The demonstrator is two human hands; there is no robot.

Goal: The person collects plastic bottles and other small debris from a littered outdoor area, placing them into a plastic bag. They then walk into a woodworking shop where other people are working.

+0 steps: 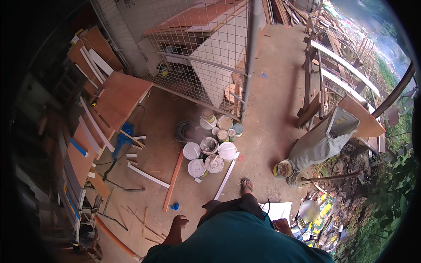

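My left hand (179, 221) hangs low beside my body, fingers loosely apart, with nothing seen in it. On the floor just ahead of it lies a small crumpled blue thing (175, 206). A long reddish-brown wood strip (173, 180) stretches away from there. At my other side my right hand (279, 225) shows only in part at the edge of my teal shirt; its fingers are hidden. Beside that hand is a white sheet (280, 210), and I cannot make out whether they touch. One sandalled foot (246, 186) stands forward, near a white strip (226, 176).
Paint buckets and cans (214, 163) cluster ahead, before a wire mesh gate (206, 52). A wooden worktable (116, 94) with cut strips runs along the left. At right stand a grey sack (313, 142), a bucket (285, 168) and a timber rack (318, 83); litter (322, 215) lies nearer.
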